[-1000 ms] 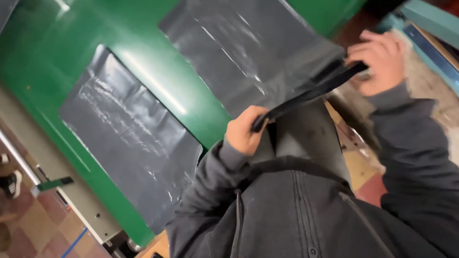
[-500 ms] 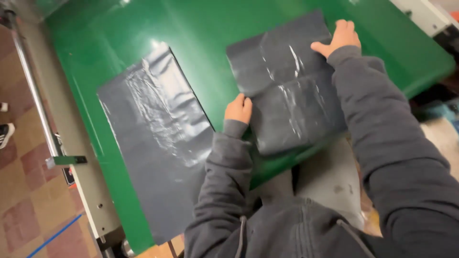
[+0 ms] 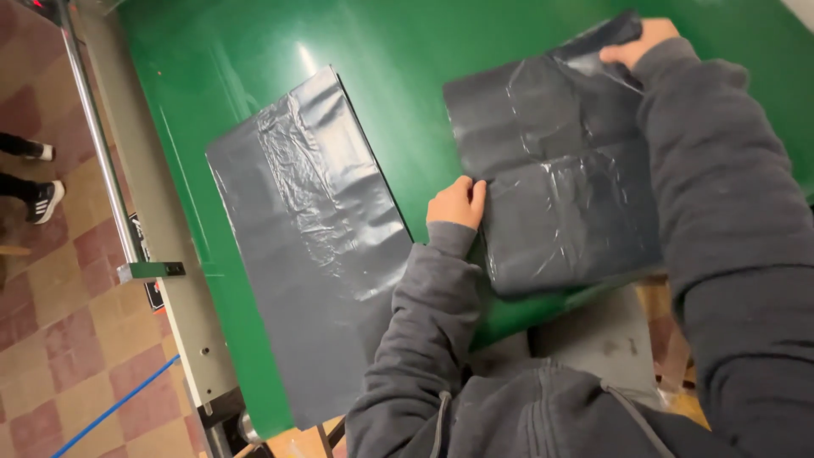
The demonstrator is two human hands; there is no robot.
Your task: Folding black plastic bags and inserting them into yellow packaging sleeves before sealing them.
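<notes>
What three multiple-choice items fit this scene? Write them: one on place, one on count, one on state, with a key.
1. Where does the left hand rest?
A. on the left edge of the right bag
B. on the metal rail
C. on the floor

2. How many dark grey bags lie on the green surface?
A. one
B. two
C. four

3. How does the left bag lie?
A. rolled up
B. crumpled into a ball
C. spread flat

Key: 1 A, fingers touch that bag's edge; 2 B, two separate sheets show; 3 C, it lies spread out, untouched, while the right hand grips the other bag's far corner.

Factory/packing workshop, wide green conveyor belt [image 3: 254,51] w/ metal side rail [image 3: 93,127], grey plastic bags [image 3: 314,237], tiled floor [image 3: 51,339]
</notes>
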